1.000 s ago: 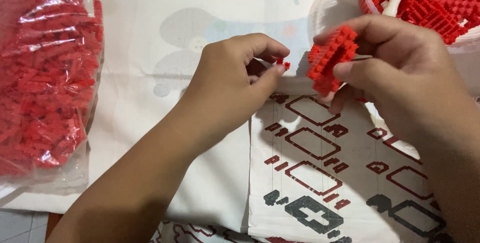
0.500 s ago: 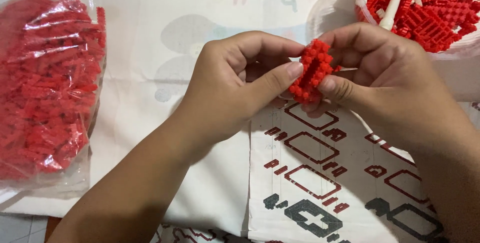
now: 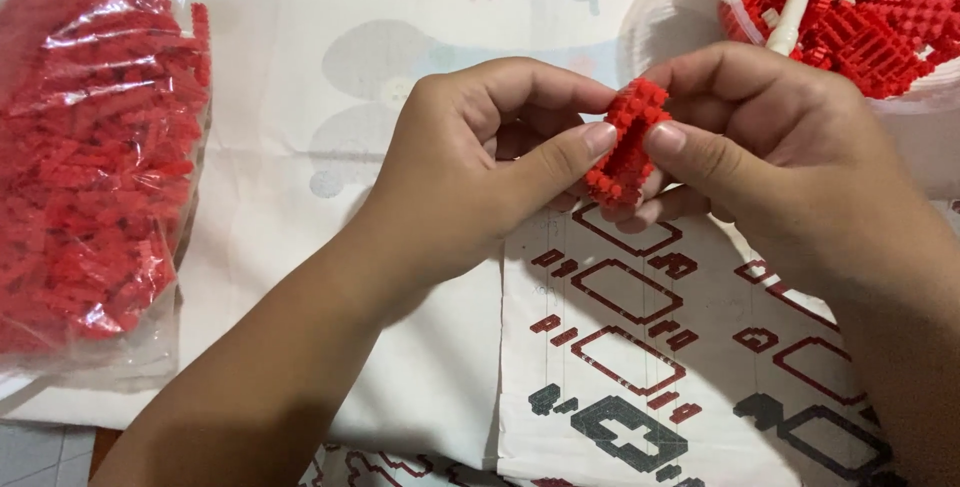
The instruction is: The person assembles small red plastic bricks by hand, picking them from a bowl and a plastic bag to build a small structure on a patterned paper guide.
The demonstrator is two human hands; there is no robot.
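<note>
Desk (image 3: 300, 37) is covered by a pale printed sheet with faint grey shapes. On top of it, lower right, lies an instruction sheet (image 3: 700, 367) with red outlined rectangles and a dark grey block diagram near the bottom edge.

Left edge: big clear plastic bag (image 3: 90, 167) packed with small red bricks, lying flat, well apart from my hands.

Top right corner: white bowl (image 3: 940, 97) full of loose red bricks and partly built red pieces, with a white stick-like tool (image 3: 795, 7) poking out of the pile. Bowl sits just behind my right hand.

My left hand (image 3: 470, 167) is curled, thumb and forefinger pinched onto the left side of the red brick assembly (image 3: 625, 142). My right hand (image 3: 780, 157) is curled the same way, thumb pressed on the assembly's right side, fingers wrapped behind it.

The assembly is a short narrow stack of tiny red bricks, tilted, held between both thumbs above the top edge of the instruction sheet, not touching the desk.
</note>
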